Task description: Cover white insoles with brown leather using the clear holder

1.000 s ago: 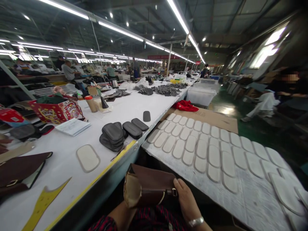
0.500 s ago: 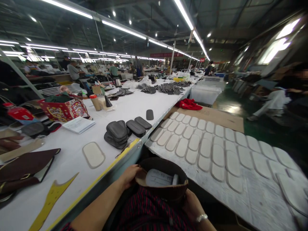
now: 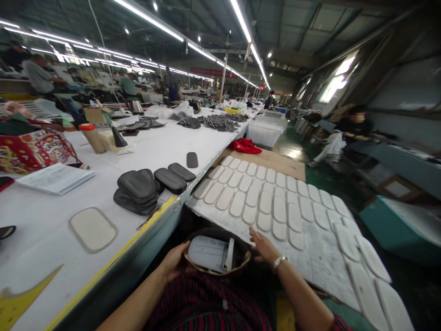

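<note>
In my lap sits a dark brown open-topped bag body [image 3: 243, 267], its mouth facing up. My left hand [image 3: 175, 263] grips the left side of its rim, fingers partly hidden. Inside the mouth lies a white rounded block [image 3: 206, 250] with handwriting on it, and a narrow upright white piece at its right end. My right hand [image 3: 263, 244] is off the bag, just right of the rim, with fingers apart and nothing in it. Beyond the fingertips, pale oval pieces with grey edges [image 3: 250, 214] lie in overlapping rows on a grey board [image 3: 320, 262].
On the white table [image 3: 138, 147] at left are stacked black padded pieces [image 3: 136, 188], a single pale oval piece [image 3: 93, 229], a paper pad [image 3: 55, 178] and a yellow template [image 3: 27, 301]. A red cloth [image 3: 246, 146] lies beyond the board. Another person [image 3: 353, 126] sits at far right.
My right hand has let go of the bag's right side and moved up toward the pale pieces, its fingers spreading. The view has turned right. My left hand still holds the rim.
</note>
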Demonstrator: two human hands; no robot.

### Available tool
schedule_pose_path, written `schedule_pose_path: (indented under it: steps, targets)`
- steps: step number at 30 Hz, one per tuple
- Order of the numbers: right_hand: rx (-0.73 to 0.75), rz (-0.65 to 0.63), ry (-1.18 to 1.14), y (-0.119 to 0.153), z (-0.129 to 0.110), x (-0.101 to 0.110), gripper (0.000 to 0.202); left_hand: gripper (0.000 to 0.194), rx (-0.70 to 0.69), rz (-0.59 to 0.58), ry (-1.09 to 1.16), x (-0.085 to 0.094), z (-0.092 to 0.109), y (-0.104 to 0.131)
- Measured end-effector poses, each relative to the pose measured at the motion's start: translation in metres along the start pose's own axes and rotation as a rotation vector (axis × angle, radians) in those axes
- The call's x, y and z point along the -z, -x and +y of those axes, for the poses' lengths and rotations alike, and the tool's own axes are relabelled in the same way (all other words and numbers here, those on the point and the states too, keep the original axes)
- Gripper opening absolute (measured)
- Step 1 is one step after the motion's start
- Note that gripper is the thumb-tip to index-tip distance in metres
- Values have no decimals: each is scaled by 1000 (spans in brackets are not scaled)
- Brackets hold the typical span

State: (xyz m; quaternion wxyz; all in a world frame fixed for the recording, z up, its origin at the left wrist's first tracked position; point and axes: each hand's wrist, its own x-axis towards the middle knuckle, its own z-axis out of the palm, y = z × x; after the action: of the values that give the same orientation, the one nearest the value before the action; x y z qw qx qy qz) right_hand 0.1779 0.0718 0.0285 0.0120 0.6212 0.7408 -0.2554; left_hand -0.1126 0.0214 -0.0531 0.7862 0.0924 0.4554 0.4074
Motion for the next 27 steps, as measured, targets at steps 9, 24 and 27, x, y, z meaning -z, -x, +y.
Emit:
schedule_pose_path:
  steps: [9, 24, 27]
  targets:
    - [-25, -199, -87, 6, -59, 24, 72, 35, 82, -83, 13, -4, 12, 2]
    - [-287, -448, -87, -18, -73, 33, 20, 39, -27, -18, -97, -6, 13, 10]
    - [-303, -444, -113, -9, -48, 26, 24, 49, -77, 18, -293, -13, 13, 12]
